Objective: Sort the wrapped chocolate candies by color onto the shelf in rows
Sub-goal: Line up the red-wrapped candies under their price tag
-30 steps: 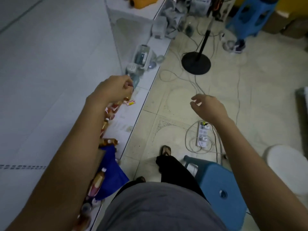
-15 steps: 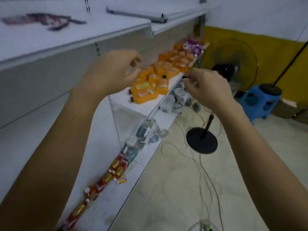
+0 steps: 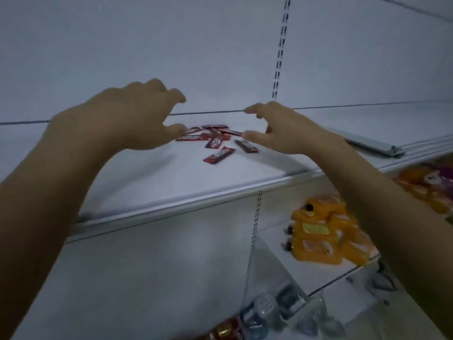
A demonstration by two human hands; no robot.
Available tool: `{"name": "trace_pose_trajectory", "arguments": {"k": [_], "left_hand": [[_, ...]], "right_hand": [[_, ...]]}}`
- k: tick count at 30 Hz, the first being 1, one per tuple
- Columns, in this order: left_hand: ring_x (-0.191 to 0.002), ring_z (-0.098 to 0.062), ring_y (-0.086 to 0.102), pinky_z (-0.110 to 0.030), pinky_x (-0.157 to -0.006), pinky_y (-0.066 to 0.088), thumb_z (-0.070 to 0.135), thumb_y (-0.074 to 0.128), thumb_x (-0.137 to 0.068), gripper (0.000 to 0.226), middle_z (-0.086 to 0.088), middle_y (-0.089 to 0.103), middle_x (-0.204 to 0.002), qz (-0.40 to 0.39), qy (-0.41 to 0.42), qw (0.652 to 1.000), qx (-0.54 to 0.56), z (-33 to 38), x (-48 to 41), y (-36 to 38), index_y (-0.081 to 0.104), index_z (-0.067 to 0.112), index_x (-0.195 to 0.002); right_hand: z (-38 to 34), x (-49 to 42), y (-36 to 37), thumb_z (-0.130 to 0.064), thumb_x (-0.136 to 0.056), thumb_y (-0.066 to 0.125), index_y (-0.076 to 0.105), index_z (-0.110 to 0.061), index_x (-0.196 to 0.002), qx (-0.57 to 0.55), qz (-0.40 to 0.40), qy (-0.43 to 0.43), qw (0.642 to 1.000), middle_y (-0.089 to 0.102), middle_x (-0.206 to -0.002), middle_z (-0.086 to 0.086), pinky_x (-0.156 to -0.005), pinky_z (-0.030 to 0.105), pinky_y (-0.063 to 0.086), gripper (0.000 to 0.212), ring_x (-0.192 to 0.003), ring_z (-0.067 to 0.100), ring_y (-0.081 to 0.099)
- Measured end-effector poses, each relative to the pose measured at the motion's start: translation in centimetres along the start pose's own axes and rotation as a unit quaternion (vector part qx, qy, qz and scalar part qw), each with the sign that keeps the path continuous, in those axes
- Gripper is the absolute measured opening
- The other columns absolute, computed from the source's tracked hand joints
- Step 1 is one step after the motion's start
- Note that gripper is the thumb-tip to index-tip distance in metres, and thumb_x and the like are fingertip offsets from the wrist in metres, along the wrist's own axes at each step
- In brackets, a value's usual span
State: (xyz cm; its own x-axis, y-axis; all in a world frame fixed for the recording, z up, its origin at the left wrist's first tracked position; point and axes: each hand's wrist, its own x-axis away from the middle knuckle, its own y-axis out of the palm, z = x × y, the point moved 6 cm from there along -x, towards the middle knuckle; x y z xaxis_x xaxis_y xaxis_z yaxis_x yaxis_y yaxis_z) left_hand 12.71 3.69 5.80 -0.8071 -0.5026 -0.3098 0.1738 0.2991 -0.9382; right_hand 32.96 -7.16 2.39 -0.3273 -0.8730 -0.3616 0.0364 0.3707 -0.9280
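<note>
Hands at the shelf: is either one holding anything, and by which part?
Nothing is held. The left hand and right hand are open, fingers spread, on either side of the red candies lying loose on the shelf.

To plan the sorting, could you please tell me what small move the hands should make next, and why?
Probably lower the right hand to pinch the outlying red candy and start a row: it and the left hand hover open and empty beside the red wrapped candies, which lie jumbled on the white shelf.
</note>
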Motion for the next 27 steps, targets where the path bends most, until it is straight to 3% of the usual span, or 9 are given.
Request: {"name": "trace_pose_trajectory", "arguments": {"k": [3,6,10,13,16,19,22,24,27], "left_hand": [[-0.129,-0.027,0.042,-0.045,-0.103,0.038,0.056,0.041,-0.09,0.062,0.0,0.03,-0.15,-0.058,-0.038,0.997,-0.026,-1.3,0.3,0.4,0.027,0.032,-0.146],[-0.13,-0.023,0.042,-0.04,-0.109,0.032,0.072,0.032,-0.079,0.079,-0.001,0.03,-0.151,-0.162,-0.032,0.986,-0.001,-0.8,-0.7,2.1,0.027,0.032,-0.146],[-0.147,-0.015,0.008,-0.044,-0.119,0.008,0.085,0.031,-0.059,0.104,0.009,0.006,-0.16,-0.284,-0.018,0.956,0.074,0.4,-2.9,6.2,0.011,0.04,-0.15],[-0.147,-0.012,-0.007,-0.042,-0.119,-0.002,0.086,0.035,-0.059,0.107,0.011,-0.007,-0.16,-0.295,-0.05,0.946,0.126,0.8,-4.9,8.4,-0.001,0.042,-0.149],[-0.147,-0.015,0.004,-0.041,-0.119,0.004,0.086,0.045,-0.067,0.104,0.011,0.005,-0.16,-0.289,-0.065,0.938,0.178,1.2,-7.1,9.5,0.001,0.041,-0.15],[-0.143,-0.017,0.019,-0.043,-0.117,0.017,0.089,0.053,-0.051,0.117,0.013,0.016,-0.155,-0.285,-0.109,0.934,0.187,0.3,-8.7,10.1,0.012,0.04,-0.149],[-0.135,-0.012,0.032,-0.033,-0.111,0.027,0.077,0.065,-0.056,0.098,0.012,0.034,-0.143,-0.236,-0.126,0.937,0.224,-0.3,-9.6,9.8,0.039,0.034,-0.141],[-0.124,-0.005,0.044,-0.026,-0.106,0.033,0.06,0.073,-0.068,0.065,0.015,0.05,-0.128,-0.186,-0.113,0.935,0.279,-0.5,-9.7,9.7,0.058,0.033,-0.125],[-0.105,0.0,0.059,-0.025,-0.097,0.044,0.034,0.074,-0.079,0.026,0.017,0.066,-0.11,-0.139,-0.091,0.93,0.328,-1.4,-9.2,9.7,0.069,0.033,-0.105]], "right_hand": [[0.8,-4.1,2.6,-0.068,-0.084,0.044,0.025,-0.032,-0.147,0.02,-0.133,-0.023,0.991,0.029,-0.152,0.003,-0.107,0.043,0.035,0.076,-0.128,0.024,0.044],[1.2,-8.0,3.9,-0.06,-0.09,0.04,0.029,-0.028,-0.147,0.019,-0.179,-0.037,0.983,0.028,-0.154,0.003,-0.111,0.038,0.025,0.066,-0.136,0.023,0.035],[0.7,-12.1,6.7,-0.048,-0.098,0.036,0.036,-0.025,-0.145,-0.031,-0.203,-0.057,0.977,0.03,-0.154,-0.002,-0.113,0.033,0.019,0.052,-0.139,0.019,0.03],[-0.1,-13.5,8.7,-0.037,-0.101,0.034,0.043,-0.019,-0.14,-0.082,-0.22,-0.078,0.969,0.038,-0.149,-0.004,-0.111,0.027,0.019,0.044,-0.135,0.018,0.035],[-0.3,-13.9,8.7,-0.033,-0.101,0.036,0.052,-0.021,-0.132,-0.088,-0.217,-0.116,0.965,0.05,-0.134,-0.007,-0.103,0.025,0.028,0.037,-0.122,0.014,0.044],[0.2,-14.0,7.7,-0.025,-0.096,0.049,0.063,-0.022,-0.118,-0.131,-0.212,-0.134,0.959,0.059,-0.112,-0.01,-0.081,0.02,0.036,0.026,-0.102,0.009,0.052],[0.6,-14.0,7.1,-0.02,-0.091,0.056,0.07,-0.02,-0.1,-0.212,-0.229,-0.131,0.941,0.066,-0.101,-0.01,-0.075,0.019,0.044,0.017,-0.095,0.009,0.058],[0.9,-14.0,6.9,-0.013,-0.089,0.057,0.068,-0.02,-0.095,-0.205,-0.25,-0.135,0.937,0.066,-0.1,-0.006,-0.079,0.025,0.049,0.014,-0.09,0.011,0.06],[1.3,-13.5,6.6,-0.006,-0.089,0.054,0.066,-0.017,-0.096,-0.217,-0.302,-0.133,0.919,0.066,-0.099,0.0,-0.082,0.027,0.052,0.017,-0.089,0.013,0.062]]}}
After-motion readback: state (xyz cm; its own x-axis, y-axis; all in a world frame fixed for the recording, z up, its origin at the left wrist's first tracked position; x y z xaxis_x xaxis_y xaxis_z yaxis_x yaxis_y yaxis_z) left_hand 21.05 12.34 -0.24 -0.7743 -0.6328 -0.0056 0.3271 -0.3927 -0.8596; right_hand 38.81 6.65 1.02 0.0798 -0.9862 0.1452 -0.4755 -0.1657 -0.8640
